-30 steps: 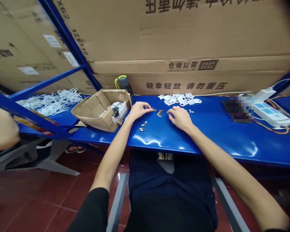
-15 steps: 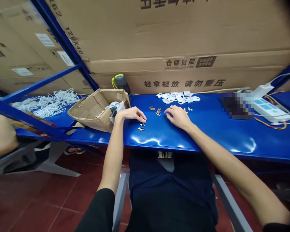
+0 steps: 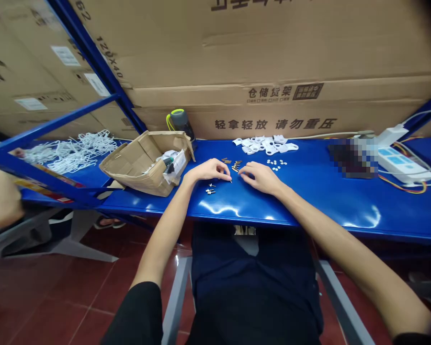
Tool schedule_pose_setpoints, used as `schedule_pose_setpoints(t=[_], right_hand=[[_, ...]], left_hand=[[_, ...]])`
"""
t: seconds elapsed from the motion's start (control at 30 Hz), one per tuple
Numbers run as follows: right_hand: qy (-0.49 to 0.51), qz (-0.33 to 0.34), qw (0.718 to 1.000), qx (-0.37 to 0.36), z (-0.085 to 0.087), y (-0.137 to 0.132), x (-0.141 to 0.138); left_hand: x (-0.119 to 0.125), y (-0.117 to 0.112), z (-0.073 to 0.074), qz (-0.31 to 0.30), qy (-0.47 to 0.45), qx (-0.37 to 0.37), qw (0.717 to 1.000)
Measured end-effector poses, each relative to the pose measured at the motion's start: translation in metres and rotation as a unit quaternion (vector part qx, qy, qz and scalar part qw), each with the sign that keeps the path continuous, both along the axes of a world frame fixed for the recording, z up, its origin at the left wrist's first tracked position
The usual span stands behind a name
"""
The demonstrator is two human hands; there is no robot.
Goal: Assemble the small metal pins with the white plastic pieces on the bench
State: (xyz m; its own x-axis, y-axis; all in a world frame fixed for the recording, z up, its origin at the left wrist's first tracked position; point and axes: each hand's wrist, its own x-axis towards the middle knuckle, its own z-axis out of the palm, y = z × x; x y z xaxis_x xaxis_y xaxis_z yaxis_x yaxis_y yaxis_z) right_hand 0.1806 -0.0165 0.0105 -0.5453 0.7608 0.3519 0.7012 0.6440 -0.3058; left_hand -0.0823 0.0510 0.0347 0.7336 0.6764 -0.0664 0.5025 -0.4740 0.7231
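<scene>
My left hand [image 3: 212, 170] is over the blue table [image 3: 294, 206], thumb and forefinger pinched on a small thin piece whose tip shows below them; its kind is too small to make out. Beside that hand lie several small metal pins with white ends [image 3: 210, 191]. My right hand [image 3: 261, 177] rests low over the table, fingers bent and apart, its fingertips beside a small pile of brass-coloured pins [image 3: 236, 166]. Just behind it lie several small white discs [image 3: 275, 163]. Farther back is a heap of white plastic pieces with ring-shaped ends [image 3: 269, 144].
An open cardboard box [image 3: 129, 165] with odd parts stands at the left, a grey bottle [image 3: 181, 122] behind it. White wire hooks [image 3: 75, 151] lie beyond the blue post. A power strip [image 3: 402, 163] with cables is at the right. Another person's arm [image 3: 2, 199] shows far left.
My left hand has moved right, away from the white-ended pins, with its fingers pinched. My right hand has shifted slightly left toward the brass-coloured pins, uncovering more white discs.
</scene>
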Motion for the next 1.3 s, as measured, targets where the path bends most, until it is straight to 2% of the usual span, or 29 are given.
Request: schedule_pose_setpoints(t=[0.17, 0.27, 0.43, 0.83, 1.0, 1.17, 1.23, 1.3], right_hand=[[-0.012, -0.01, 1.0, -0.006, -0.004, 0.0, -0.002], [0.001, -0.014, 1.0, -0.021, -0.006, 0.003, -0.001], [0.011, 0.002, 0.999, -0.039, -0.006, 0.008, 0.003], [-0.001, -0.03, 0.999, -0.039, -0.004, 0.014, 0.013], [-0.052, -0.119, 0.991, -0.019, 0.002, 0.018, 0.032], [-0.109, -0.236, 0.966, 0.011, 0.003, 0.02, 0.048], [-0.109, -0.256, 0.96, 0.032, 0.001, 0.019, 0.049], [-0.098, -0.248, 0.963, 0.048, 0.0, 0.018, 0.045]], left_hand=[[0.021, -0.002, -0.015, 0.021, -0.023, 0.091, 0.995], [0.027, -0.002, -0.02, 0.023, -0.038, 0.105, 0.994], [0.025, -0.005, -0.017, 0.002, -0.054, 0.071, 0.996], [0.026, -0.008, -0.011, 0.019, -0.023, 0.115, 0.993], [0.002, 0.005, -0.005, 0.041, 0.014, 0.122, 0.992], [-0.023, 0.014, 0.001, 0.13, 0.068, 0.171, 0.974], [-0.023, 0.013, 0.0, 0.158, 0.077, 0.204, 0.963], [-0.019, 0.011, -0.001, 0.173, 0.078, 0.227, 0.955]])
